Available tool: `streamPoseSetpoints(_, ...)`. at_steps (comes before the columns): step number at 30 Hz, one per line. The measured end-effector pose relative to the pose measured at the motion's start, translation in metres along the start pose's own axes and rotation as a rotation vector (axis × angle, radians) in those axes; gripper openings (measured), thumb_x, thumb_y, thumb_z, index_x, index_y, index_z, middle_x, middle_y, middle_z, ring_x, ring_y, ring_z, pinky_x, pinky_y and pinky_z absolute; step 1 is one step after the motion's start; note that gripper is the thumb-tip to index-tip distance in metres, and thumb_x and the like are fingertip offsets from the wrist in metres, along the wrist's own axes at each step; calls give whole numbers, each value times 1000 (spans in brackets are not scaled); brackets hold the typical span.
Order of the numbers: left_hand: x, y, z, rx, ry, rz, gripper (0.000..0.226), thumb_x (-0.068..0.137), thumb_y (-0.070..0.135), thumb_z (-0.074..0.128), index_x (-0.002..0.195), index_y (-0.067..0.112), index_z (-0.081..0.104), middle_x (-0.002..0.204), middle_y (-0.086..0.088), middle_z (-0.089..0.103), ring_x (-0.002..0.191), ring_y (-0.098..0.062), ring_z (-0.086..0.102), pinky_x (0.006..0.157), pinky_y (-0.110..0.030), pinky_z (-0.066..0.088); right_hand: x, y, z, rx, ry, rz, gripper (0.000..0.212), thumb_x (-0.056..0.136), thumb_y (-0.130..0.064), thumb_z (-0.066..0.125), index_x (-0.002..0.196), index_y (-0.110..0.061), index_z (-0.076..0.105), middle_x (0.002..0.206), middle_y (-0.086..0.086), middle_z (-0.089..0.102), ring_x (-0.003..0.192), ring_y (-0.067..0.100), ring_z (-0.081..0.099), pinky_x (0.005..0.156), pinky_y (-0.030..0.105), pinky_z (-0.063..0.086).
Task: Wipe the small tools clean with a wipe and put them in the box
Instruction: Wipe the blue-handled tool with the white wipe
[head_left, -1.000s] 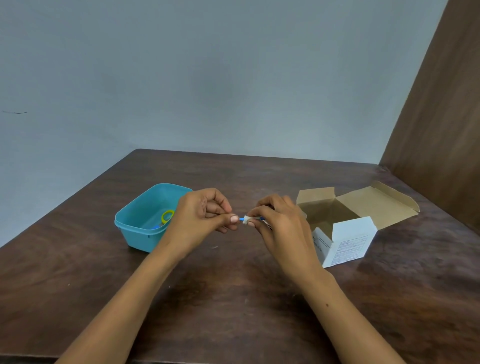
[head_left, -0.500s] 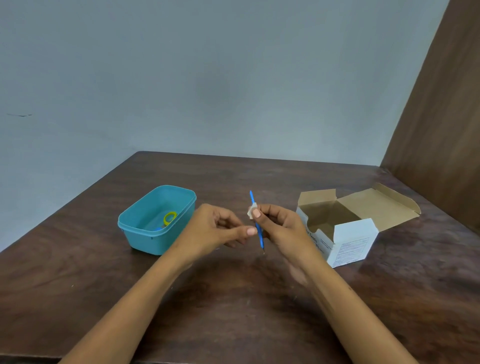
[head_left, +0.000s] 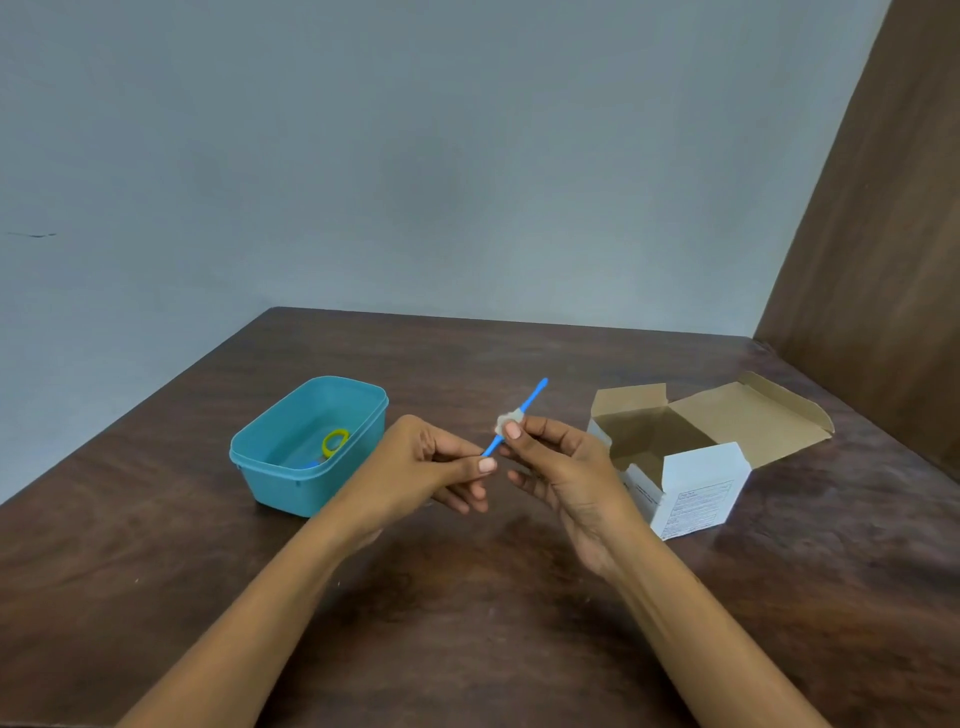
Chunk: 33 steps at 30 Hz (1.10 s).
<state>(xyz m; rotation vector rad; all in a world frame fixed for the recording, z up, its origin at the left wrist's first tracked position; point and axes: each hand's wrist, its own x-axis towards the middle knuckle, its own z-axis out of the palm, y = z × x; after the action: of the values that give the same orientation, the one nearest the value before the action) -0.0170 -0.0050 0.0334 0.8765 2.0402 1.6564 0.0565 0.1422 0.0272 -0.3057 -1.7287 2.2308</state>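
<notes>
A thin blue tool (head_left: 531, 401) slants up and to the right above the table's middle. My left hand (head_left: 431, 467) pinches its lower end between thumb and forefinger. My right hand (head_left: 558, 467) presses a small white wipe (head_left: 508, 419) around the tool's shaft with thumb and fingers. To the left, a teal plastic box (head_left: 306, 447) stands open, with a yellow ring-shaped tool (head_left: 334, 441) and something blue inside. The tool's lower tip is hidden by my fingers.
An open white cardboard carton (head_left: 691, 457) with brown flaps sits at the right, just behind my right hand. The dark wooden table (head_left: 467, 623) meets a grey wall at the back and a brown wooden panel (head_left: 883, 260) at the right.
The blue tool tilted from near upright to slanting up-right. My left hand closed on its lower end; half a second ago only my right hand held it with the wipe.
</notes>
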Motion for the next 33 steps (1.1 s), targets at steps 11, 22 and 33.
streamPoseSetpoints(11, -1, 3, -12, 29, -100, -100, 13, 83, 13, 67, 90, 5, 76, 60, -10, 64, 67, -26, 72, 59, -24, 58, 1, -2, -3, 45, 100, -13, 16, 77, -20, 73, 90, -11, 75, 85, 0, 74, 78, 6, 67, 68, 23, 54)
streamPoseSetpoints(22, -2, 6, -16, -27, -234, -120, 24, 91, 15, 56, 95, -4, 71, 59, -8, 56, 80, -32, 72, 61, -25, 57, 2, -8, -7, 159, 180, -69, 12, 76, -17, 73, 84, -9, 75, 83, 5, 72, 78, 10, 63, 72, 27, 51)
streamPoseSetpoints(33, -3, 8, -16, -78, -251, -120, 31, 87, 25, 55, 96, -1, 71, 53, -1, 47, 78, -33, 72, 58, -24, 56, -3, -12, -5, 223, 147, -60, 7, 75, -12, 72, 82, -11, 75, 87, 1, 75, 76, 6, 68, 61, 20, 54)
